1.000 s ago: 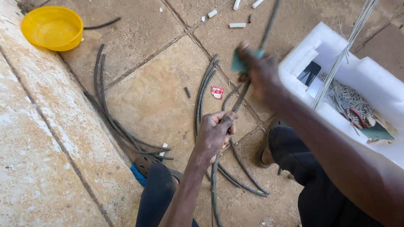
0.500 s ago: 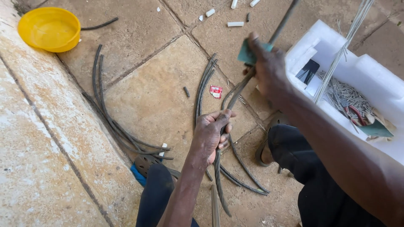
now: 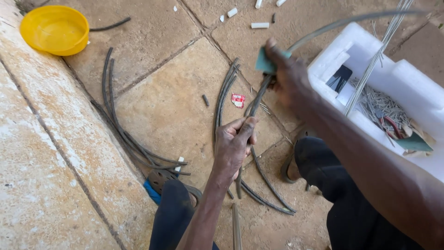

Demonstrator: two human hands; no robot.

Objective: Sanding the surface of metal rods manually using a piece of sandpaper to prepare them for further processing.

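My left hand [image 3: 235, 146] is closed around the lower part of a long grey rod or cable [image 3: 255, 103] that rises up and to the right, blurred at its far end. Higher on the same rod, my right hand [image 3: 287, 76] presses a small green pad [image 3: 263, 61] around it. Both hands are above tan stone paving, between my dark-trousered knees.
Several dark cable lengths [image 3: 121, 132] lie curved on the paving [image 3: 166, 102], more by the left hand [image 3: 223, 95]. A yellow bowl [image 3: 54, 28] sits far left. A white foam box [image 3: 407, 83] at right holds thin wires and scraps. Small white tube pieces [image 3: 260, 25] lie at the back.
My right hand with the green pad has slid up and right along the rod. My left hand has kept its grip and shifted slightly.
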